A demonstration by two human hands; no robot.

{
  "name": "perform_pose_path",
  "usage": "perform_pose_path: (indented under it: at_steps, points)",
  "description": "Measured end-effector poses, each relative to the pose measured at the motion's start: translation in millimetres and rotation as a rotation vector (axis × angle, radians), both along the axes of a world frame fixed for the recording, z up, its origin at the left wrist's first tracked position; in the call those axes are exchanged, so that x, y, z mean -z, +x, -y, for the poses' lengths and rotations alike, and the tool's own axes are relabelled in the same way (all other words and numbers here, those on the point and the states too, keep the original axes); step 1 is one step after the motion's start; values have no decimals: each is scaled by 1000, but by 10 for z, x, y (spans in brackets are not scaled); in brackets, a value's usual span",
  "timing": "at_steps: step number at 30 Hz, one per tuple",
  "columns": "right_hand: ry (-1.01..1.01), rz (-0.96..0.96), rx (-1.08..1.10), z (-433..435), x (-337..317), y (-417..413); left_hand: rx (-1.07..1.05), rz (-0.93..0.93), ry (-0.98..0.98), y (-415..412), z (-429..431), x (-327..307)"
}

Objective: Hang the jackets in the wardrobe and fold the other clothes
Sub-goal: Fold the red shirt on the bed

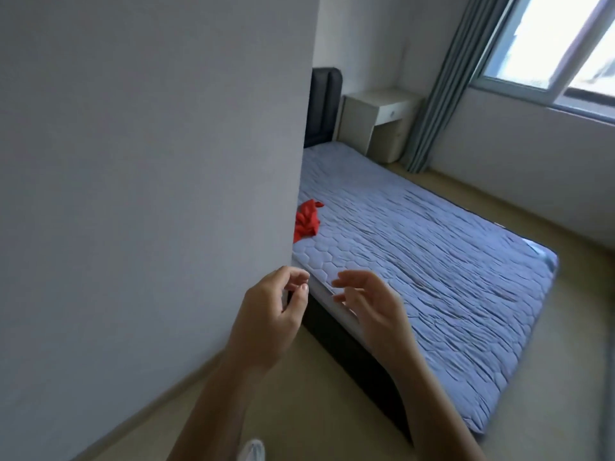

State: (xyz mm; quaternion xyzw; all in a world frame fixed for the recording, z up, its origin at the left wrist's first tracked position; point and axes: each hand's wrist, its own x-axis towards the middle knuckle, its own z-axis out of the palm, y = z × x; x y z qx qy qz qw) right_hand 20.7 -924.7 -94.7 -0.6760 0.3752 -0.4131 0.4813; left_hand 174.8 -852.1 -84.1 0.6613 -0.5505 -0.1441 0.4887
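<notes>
A crumpled red garment (307, 221) lies on the bed (432, 247), near its left side, partly hidden behind a white wall corner. My left hand (276, 311) is raised in front of that corner with loosely curled fingers and holds nothing. My right hand (369, 307) hovers beside it over the bed's near edge, fingers relaxed, holding nothing. No wardrobe or jacket is in view.
A large white wall (149, 194) fills the left half of the view. A white bedside table (376, 121) stands beyond the dark headboard (324, 104). Grey curtain (442, 94) and window (559, 44) are at the right. Beige floor (332, 410) runs along the bed.
</notes>
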Motion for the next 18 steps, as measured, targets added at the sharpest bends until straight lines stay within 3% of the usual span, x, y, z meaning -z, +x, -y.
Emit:
perform_pose_path:
  at_steps: [8, 18]
  points:
    - [44, -31, 214, 1643, 91, 337, 193, -33, 65, 539, 2105, 99]
    - [227, -103, 382, 3475, 749, -231, 261, -286, 207, 97, 4186, 738]
